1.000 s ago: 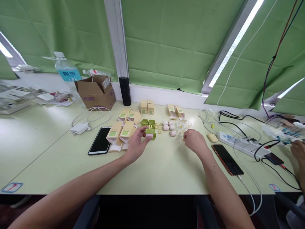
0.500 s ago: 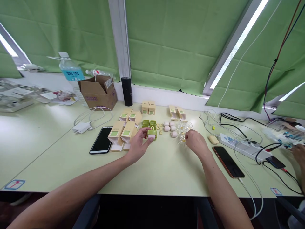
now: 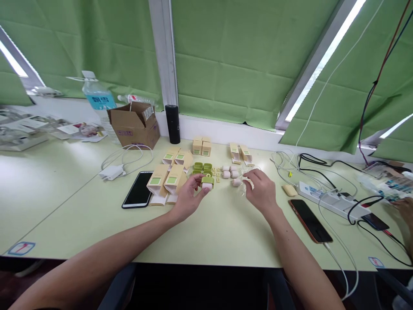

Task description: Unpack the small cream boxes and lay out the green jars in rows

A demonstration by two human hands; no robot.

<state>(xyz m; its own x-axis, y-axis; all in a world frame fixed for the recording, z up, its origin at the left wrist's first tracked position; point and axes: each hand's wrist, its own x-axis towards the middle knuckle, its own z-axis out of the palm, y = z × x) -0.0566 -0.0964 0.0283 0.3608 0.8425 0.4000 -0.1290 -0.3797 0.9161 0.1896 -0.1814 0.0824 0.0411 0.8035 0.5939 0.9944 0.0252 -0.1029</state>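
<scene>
My left hand (image 3: 189,194) pinches a small green holder with a pale pink block (image 3: 207,186) in it, above the table. Beyond it sit several green holders (image 3: 198,165) in a cluster. My right hand (image 3: 262,191) is curled with thumb and forefinger drawn together over several clear plastic pieces (image 3: 241,189); what lies between its fingertips is too small to make out. Several pale pink blocks (image 3: 226,174) stand just left of its fingers. Between these blocks and the green holders lie several tiny yellow pieces (image 3: 218,175) in rows.
Open cardboard boxes (image 3: 158,176) and a black phone (image 3: 137,189) lie left of my left hand. Folded cartons (image 3: 235,153) stand behind. To the right are another phone (image 3: 310,220), a power strip (image 3: 325,199) and cables. A co-worker's hand (image 3: 405,209) shows at the right edge.
My right hand has moved slightly left and up from the clear pieces, its fingertips turning toward the pink blocks. My left hand has tilted the green holder, so more pink shows.
</scene>
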